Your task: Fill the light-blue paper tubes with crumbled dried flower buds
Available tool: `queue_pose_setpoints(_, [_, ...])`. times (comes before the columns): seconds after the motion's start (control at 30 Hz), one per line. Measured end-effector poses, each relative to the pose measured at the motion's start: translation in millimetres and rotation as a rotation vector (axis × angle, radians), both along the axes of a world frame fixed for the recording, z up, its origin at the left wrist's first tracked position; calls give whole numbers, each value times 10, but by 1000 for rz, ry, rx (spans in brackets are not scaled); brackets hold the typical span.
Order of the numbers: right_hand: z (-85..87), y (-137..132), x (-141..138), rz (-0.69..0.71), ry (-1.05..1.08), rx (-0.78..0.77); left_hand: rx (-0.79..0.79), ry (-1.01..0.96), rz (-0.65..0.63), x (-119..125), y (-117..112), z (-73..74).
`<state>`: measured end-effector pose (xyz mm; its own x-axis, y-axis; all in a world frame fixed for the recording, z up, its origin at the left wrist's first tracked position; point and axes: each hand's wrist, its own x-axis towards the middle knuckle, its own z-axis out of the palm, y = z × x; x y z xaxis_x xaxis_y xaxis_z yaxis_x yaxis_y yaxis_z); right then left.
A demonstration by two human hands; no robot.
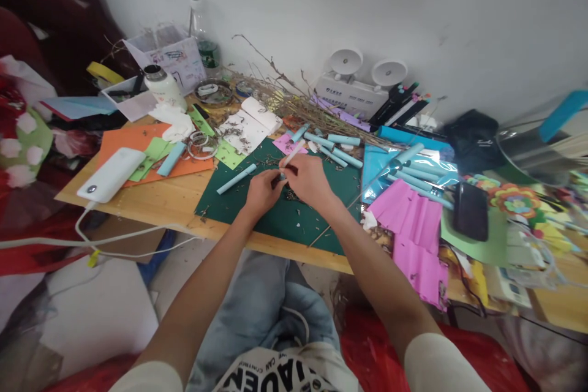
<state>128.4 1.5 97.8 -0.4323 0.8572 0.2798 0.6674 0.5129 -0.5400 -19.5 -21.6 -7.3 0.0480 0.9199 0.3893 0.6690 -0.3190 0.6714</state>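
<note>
Over the dark green mat [316, 236] my two hands meet, fingertips close together. My right hand [307, 177] is closed around a thin whitish stick [294, 152] that slants up and away; its kind is unclear. My left hand [265, 193] is closed in a pinch at the stick's lower end, and its fingers hide what they grip. Dark plant bits [291, 195] lie scattered under the hands. A light blue paper tube [236, 179] rests on the mat to the left. More light blue tubes [346, 156] lie in a loose pile beyond my right hand.
At left are a white power bank [111, 175] with its cable, orange paper [113, 141] and a white bottle [163, 87]. Dry twigs [303, 109] run along the back before a white twin-lamp unit [351, 95]. Pink crepe paper [407, 211] and a black phone [471, 211] lie right.
</note>
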Motion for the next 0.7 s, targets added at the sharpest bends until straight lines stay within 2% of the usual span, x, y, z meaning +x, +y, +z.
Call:
queue_pose_setpoints(0.17, [-6, 27, -22, -38, 20, 25, 2, -1, -4, 1, 7, -9])
queue_pose_setpoints(0.53, [-58, 53, -11, -90, 222, -101, -7, -8, -10, -10, 11, -8])
queue_pose_setpoints(0.7, [-60, 69, -30, -157, 218, -111, 5, -14, -18, -1, 4, 22])
